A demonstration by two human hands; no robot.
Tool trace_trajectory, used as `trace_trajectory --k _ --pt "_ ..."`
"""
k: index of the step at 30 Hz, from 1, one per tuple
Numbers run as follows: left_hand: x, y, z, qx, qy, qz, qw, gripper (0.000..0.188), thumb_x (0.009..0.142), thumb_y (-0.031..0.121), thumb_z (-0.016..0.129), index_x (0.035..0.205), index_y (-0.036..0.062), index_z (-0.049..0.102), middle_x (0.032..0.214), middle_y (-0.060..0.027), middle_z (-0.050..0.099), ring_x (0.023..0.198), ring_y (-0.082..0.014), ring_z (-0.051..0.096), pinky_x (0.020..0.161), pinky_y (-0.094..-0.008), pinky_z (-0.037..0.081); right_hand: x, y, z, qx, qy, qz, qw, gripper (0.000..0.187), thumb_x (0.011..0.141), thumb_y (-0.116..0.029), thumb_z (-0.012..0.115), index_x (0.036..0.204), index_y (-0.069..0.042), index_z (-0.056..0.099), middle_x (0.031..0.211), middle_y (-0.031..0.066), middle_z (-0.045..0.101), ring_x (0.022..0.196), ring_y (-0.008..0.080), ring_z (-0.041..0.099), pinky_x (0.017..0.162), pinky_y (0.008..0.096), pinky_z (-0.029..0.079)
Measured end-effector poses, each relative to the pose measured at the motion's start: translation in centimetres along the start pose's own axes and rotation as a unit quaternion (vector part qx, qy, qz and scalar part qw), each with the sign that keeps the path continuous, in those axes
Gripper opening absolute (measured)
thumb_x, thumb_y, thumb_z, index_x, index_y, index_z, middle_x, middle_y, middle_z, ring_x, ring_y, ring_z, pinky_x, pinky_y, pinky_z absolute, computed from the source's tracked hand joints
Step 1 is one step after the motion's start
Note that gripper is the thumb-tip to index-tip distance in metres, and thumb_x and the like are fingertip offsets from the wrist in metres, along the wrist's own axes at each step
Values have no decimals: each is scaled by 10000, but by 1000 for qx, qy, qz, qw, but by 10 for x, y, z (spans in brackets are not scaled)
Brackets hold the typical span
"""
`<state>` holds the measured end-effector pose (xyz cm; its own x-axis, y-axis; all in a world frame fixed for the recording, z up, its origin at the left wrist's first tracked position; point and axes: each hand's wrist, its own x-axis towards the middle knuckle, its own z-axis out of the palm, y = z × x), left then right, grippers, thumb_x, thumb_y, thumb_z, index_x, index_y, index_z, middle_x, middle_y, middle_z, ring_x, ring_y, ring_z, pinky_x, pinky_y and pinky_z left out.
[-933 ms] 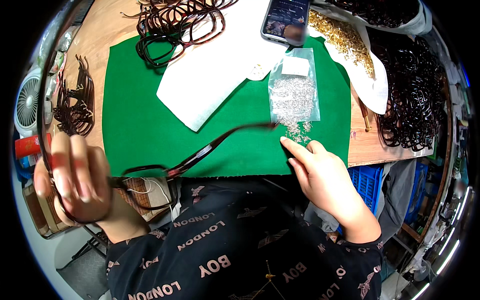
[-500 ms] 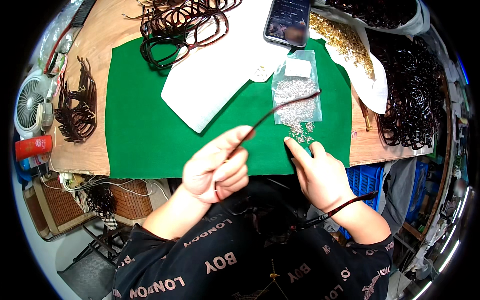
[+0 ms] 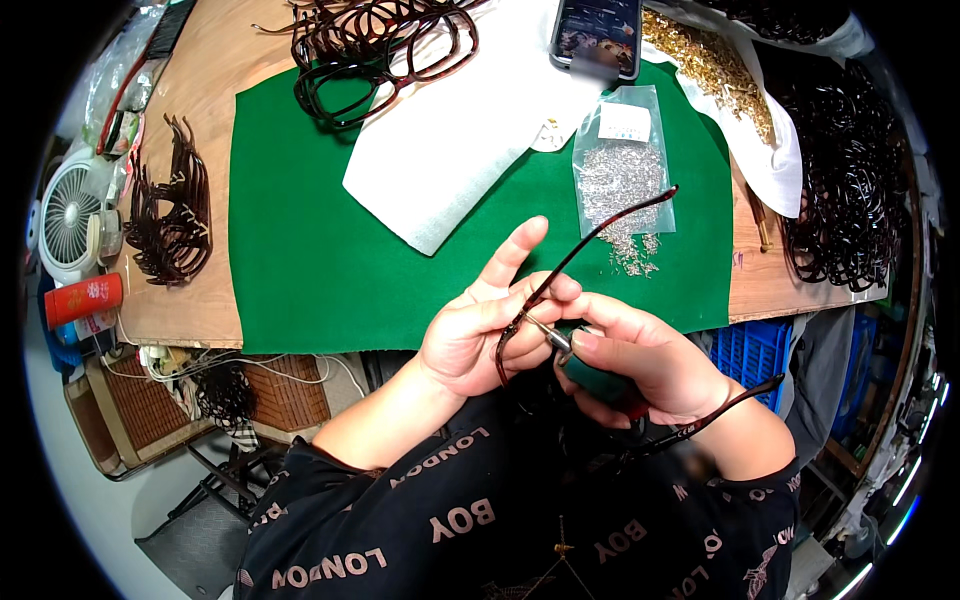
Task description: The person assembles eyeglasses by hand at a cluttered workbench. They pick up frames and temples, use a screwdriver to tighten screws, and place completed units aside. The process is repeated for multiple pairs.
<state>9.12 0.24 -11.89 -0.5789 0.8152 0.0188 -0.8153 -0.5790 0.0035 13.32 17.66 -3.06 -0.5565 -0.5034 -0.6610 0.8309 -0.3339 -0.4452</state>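
A dark brown tortoiseshell glasses frame (image 3: 610, 222) is held in my left hand (image 3: 480, 335), thumb and fingers closed around its hinge end. One temple slants up to the right over the green mat; a second temple (image 3: 735, 398) crosses in front of my right forearm. The front is mostly lost against the black shirt. My right hand (image 3: 650, 365) grips a screwdriver (image 3: 598, 378) with a green handle and metal shank. Its tip meets the frame near the hinge, beside my left fingers. Beyond the hands, tiny silver screws (image 3: 632, 258) spill from a clear bag (image 3: 590, 160).
On the green mat (image 3: 300, 240) lie a white cloth (image 3: 420, 190) and stacked glasses frames (image 3: 345, 95). A phone (image 3: 597, 35) sits at the back. Golden small parts (image 3: 715, 70) and dark frames (image 3: 845, 190) are at right; temples (image 3: 175, 215) and a fan (image 3: 75, 215) at left.
My right hand has left the screws and moved up-left to the frame, bringing the screwdriver tip to the hinge. My left hand has shifted right, its index finger now extended.
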Motion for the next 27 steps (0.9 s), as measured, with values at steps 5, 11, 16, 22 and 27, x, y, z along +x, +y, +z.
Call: trace_trajectory --k 5,11,16,22,27 --pt "-4 -2 -6 51 18 -5 999 529 891 101 482 1377 208 304 1159 -181 512 617 -85 426 495 -182 289 -2 -1 0 29 0 31 999 279 928 -236 462 1166 -96 421 799 42 559 445 98 504 354 167 317" --pt "-2 -3 -3 73 23 -14 997 466 897 109 476 1345 171 363 1139 -178 518 637 -101 437 510 -187 300 -2 4 -4 35 -2 7 999 265 925 -228 463 1147 -89 416 823 56 583 451 95 515 357 167 335" --pt "-13 10 21 112 43 -12 993 440 886 121 494 1311 117 383 1052 -162 564 469 -71 314 456 -192 271 -5 3 -16 -316 78 -155 933 292 880 -137 527 1156 -75 455 880 99 605 536 164 562 438 245 420" --pt "-48 101 40 303 160 232 910 460 912 133 446 1346 52 316 1182 -121 532 472 -47 296 427 -186 261 -15 11 -19 -688 281 -227 630 380 819 -120 581 1190 -88 502 766 154 528 614 322 569 547 381 480" --pt "-35 97 51 780 342 327 410 314 884 158 505 1155 2 534 1164 -135 539 1021 -203 509 911 -316 372 -12 10 -17 -712 287 -220 603 357 816 -122 584 1169 -99 531 735 153 511 588 321 567 521 376 479"
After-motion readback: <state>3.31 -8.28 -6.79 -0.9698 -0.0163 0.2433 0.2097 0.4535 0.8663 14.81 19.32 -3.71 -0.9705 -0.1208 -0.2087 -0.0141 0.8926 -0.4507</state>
